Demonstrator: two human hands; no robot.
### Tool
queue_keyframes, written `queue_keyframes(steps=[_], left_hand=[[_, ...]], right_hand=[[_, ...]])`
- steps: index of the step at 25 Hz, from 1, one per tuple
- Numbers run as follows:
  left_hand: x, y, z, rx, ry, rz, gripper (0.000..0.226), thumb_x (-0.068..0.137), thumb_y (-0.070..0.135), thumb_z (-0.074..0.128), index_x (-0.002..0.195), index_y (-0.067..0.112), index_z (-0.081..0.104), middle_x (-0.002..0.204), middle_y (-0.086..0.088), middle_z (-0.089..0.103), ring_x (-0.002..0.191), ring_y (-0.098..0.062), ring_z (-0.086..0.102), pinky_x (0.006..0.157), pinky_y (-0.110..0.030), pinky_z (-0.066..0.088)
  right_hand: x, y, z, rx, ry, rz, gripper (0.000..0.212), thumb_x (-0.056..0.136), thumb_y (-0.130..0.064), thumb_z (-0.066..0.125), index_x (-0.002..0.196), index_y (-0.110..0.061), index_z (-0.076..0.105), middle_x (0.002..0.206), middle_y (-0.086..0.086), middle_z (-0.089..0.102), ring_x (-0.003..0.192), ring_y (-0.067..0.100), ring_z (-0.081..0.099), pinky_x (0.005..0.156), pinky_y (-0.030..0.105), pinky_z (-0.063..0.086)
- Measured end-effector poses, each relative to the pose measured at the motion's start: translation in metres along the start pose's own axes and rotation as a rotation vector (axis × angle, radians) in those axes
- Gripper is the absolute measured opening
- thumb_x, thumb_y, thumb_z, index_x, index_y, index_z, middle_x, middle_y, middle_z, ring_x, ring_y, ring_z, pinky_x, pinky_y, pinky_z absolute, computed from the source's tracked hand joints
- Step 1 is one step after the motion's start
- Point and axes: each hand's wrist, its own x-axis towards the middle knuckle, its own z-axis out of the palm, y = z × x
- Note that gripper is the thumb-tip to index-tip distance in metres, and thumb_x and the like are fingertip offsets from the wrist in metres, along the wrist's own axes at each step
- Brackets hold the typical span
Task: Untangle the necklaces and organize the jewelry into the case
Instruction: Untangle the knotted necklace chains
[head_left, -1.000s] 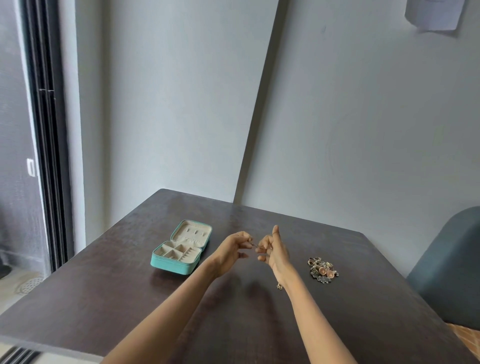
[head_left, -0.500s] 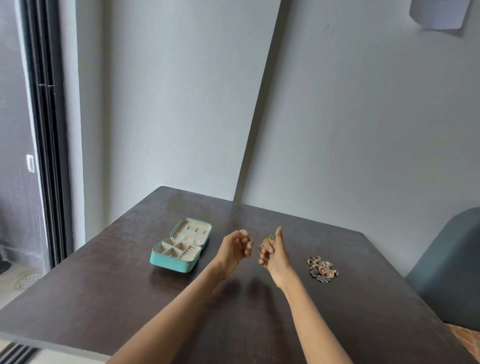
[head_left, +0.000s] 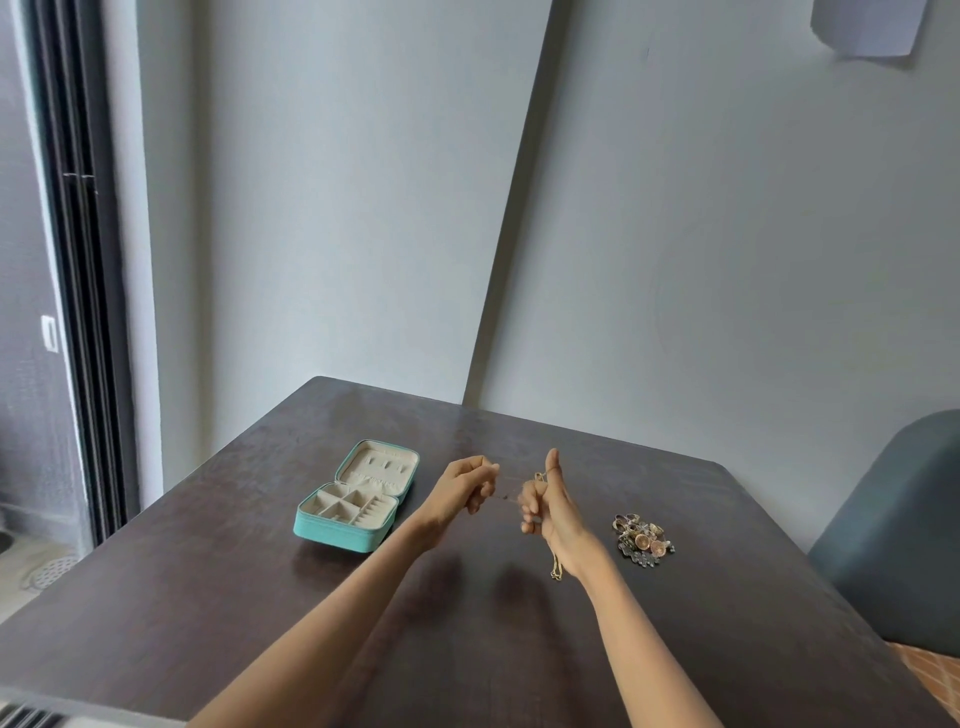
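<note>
Both hands are raised above the middle of the dark table. My left hand (head_left: 467, 488) pinches one end of a thin gold necklace chain (head_left: 555, 566). My right hand (head_left: 545, 504) grips the chain too, thumb up, and a loop of it hangs down below the wrist. A fine strand stretches between the two hands. The teal jewelry case (head_left: 358, 499) lies open to the left of my left hand, its cream compartments showing. A small heap of rings and earrings (head_left: 643, 538) lies on the table to the right of my right hand.
The dark wooden table (head_left: 208, 597) stands in a corner against grey walls. A grey-blue chair back (head_left: 893, 525) rises at the right edge. A dark sliding door frame (head_left: 78, 312) runs down the left side.
My hands have drawn a little apart, stretching the chain between them. A loop of chain now hangs below my right wrist.
</note>
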Motion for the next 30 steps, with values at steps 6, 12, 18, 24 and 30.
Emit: queue_keyframes(steps=[6,12,18,24,30], left_hand=[[0.002,0.006,-0.004,0.158,-0.123,-0.016,0.032,0.098,0.019,0.046,0.068,0.012,0.054,0.054,0.002,0.052,0.046,-0.01,0.037,0.048,-0.022,0.029],[-0.005,0.004,0.003,0.244,-0.226,0.058,0.011,0.089,0.017,0.064,0.091,0.006,0.062,0.05,-0.002,0.052,0.042,-0.01,0.041,0.041,-0.019,0.029],[-0.005,0.009,0.003,0.202,-0.172,0.048,0.007,0.089,0.014,0.063,0.083,0.012,0.064,0.043,0.003,0.047,0.037,-0.007,0.033,0.037,-0.017,0.025],[0.0,0.012,-0.002,-0.01,-0.064,-0.056,0.016,0.097,0.01,0.045,0.082,0.016,0.045,0.047,-0.004,0.048,0.036,-0.013,0.028,0.038,-0.017,0.017],[-0.001,0.01,-0.006,0.059,-0.013,-0.052,0.012,0.096,0.014,0.049,0.085,0.015,0.048,0.046,-0.004,0.051,0.033,-0.011,0.029,0.036,-0.014,0.018]], right_hand=[[-0.001,0.0,-0.004,0.253,0.006,-0.088,0.062,0.082,-0.063,0.043,0.041,-0.018,0.03,0.043,-0.004,0.025,0.045,0.01,0.023,0.049,0.025,0.024],[-0.005,0.0,-0.002,0.232,0.035,-0.104,0.067,0.087,-0.057,0.042,0.036,-0.018,0.026,0.041,-0.003,0.023,0.044,0.008,0.03,0.05,0.024,0.026],[-0.008,0.0,-0.002,0.175,0.012,-0.108,0.063,0.081,-0.06,0.045,0.038,-0.019,0.025,0.04,-0.004,0.021,0.044,0.009,0.025,0.049,0.024,0.025],[-0.017,0.005,0.005,0.11,-0.072,-0.069,0.06,0.083,-0.058,0.043,0.039,-0.018,0.031,0.04,-0.004,0.023,0.043,0.009,0.024,0.049,0.023,0.029],[-0.022,0.013,0.003,0.069,-0.13,-0.009,0.071,0.074,-0.074,0.053,0.04,-0.016,0.031,0.044,-0.002,0.025,0.047,0.011,0.026,0.049,0.022,0.029]])
